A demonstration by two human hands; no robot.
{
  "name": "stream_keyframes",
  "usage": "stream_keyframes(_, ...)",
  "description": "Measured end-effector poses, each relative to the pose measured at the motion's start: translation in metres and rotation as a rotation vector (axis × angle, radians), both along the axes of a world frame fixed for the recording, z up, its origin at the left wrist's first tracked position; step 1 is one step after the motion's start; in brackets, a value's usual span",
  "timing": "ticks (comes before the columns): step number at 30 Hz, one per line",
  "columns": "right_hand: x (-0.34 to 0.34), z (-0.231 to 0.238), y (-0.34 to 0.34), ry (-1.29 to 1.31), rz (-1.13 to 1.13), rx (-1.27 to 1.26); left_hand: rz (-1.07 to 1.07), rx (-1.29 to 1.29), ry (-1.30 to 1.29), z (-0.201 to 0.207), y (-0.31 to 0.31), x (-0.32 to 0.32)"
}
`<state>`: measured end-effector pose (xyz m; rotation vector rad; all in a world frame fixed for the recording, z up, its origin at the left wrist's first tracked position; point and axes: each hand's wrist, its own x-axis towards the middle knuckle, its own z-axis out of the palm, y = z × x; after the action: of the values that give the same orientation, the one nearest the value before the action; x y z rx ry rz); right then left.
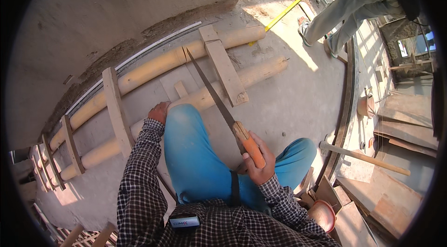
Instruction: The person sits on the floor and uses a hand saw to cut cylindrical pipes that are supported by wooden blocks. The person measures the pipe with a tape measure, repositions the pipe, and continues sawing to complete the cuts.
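Handsaw [213, 91] with an orange grip slants up and away from the person, held in the closed right hand [258, 159]; its narrow tip ends at the far pole [151, 71] of a ladder-like wooden frame, beside a dark line across the wood, though whether it touches cannot be told; the hands are apart, the left hand [159, 111] resting on the near pole [260, 74] just beside the knee, its fingers partly hidden; flat crosspieces [224, 63] lie over both poles, and the frame lies along the concrete floor [298, 95]; a white pipe [158, 43] runs between the far pole and the wall [107, 19]; a yellow strip [285, 13] slants off the pole's end, near a standing co-worker [342, 14] in grey trousers; a long wooden handle [372, 159] lies at right.
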<state>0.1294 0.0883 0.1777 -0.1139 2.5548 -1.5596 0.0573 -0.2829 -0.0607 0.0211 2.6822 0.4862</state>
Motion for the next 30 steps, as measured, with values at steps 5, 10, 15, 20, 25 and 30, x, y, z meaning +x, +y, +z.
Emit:
stream_keyframes(5, 0.012, -0.005, -0.004, -0.054, -0.02, 0.002, -0.004, 0.038, 0.028, -0.007, -0.001, -0.002)
stream_keyframes(10, 0.015, -0.036, -0.01, -0.083, -0.052, -0.02, -0.005, 0.052, 0.038, 0.008, 0.005, -0.006)
stream_keyframes(15, 0.023, -0.054, -0.008, -0.14, -0.06, -0.103, 0.04, 0.0, -0.041, -0.003, -0.003, -0.004)
stream_keyframes(20, 0.02, -0.061, -0.009, -0.085, -0.065, -0.124, 0.022, 0.018, -0.045, -0.012, -0.007, -0.008)
stream_keyframes(25, 0.025, -0.072, -0.006, 0.007, -0.066, -0.149, 0.204, 0.222, -0.015, -0.024, -0.016, -0.018)
stream_keyframes(30, 0.028, -0.061, -0.001, 0.149, -0.137, -0.079, 0.324, 0.31, 0.284, 0.002, 0.003, -0.093)
